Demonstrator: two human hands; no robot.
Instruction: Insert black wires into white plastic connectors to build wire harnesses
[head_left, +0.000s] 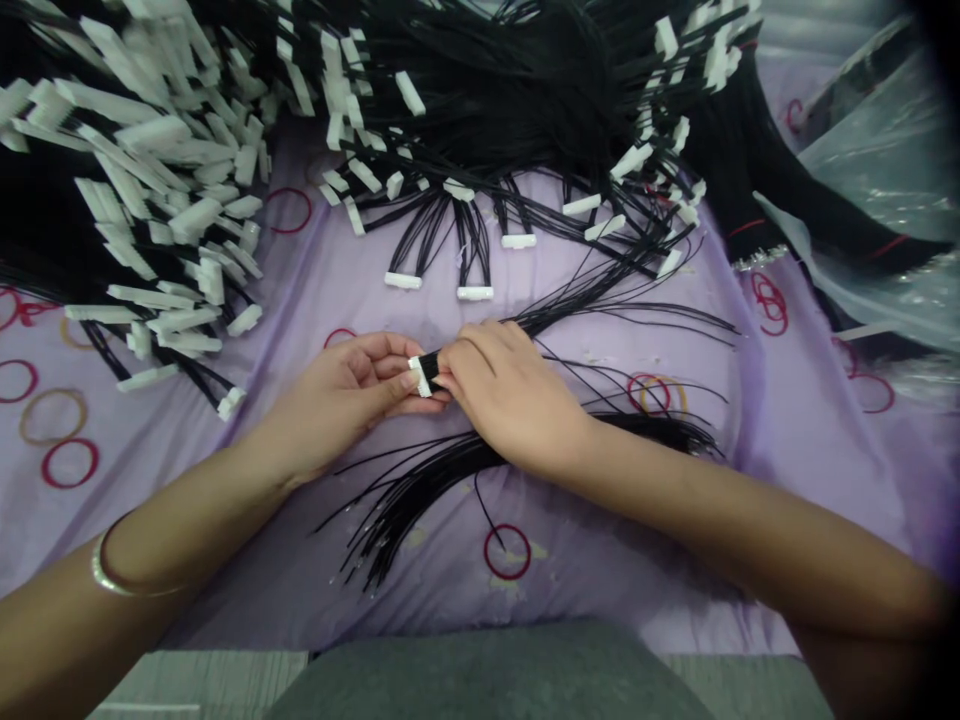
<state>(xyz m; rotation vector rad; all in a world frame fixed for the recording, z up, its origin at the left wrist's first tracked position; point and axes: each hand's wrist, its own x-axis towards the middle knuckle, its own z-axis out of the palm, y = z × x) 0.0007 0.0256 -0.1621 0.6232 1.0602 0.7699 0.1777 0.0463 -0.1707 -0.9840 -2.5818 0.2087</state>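
Head view, workplace: from where I stand, a person's two bare hands meet near the middle of a purple cloth (637, 560).
Left hand: the left hand (341, 390) is pinched on a small white connector (421, 378), thumb on the near side, fingers curled beyond it.
Right hand: the right hand (506, 390) is closed round the black wires (433, 370) just behind that connector, its back turned up.
Held piece: connector and wires are between the two hands; wires fan out past the right hand towards the upper right.
Markings: too small to read on the white housing from here.
Below the hands: a loose wire bundle (420, 490) lies aslant, its thin ends spread to the left; a red band (529, 552) sits just in front of it.
Far side: a dark heap of wires (525, 80) with white ends, one finished-looking connector (475, 293) poking out just past the hands.
Left side: a pile of white connectors (161, 150), with bare cloth between it and the left hand.
Right side: a clear plastic bag (892, 150) beside tied black bundles (810, 185), well apart from the hands.
Near edge: the cloth ends at a grey surface (480, 680); a stretch of cloth lies between that edge and the loose bundle.
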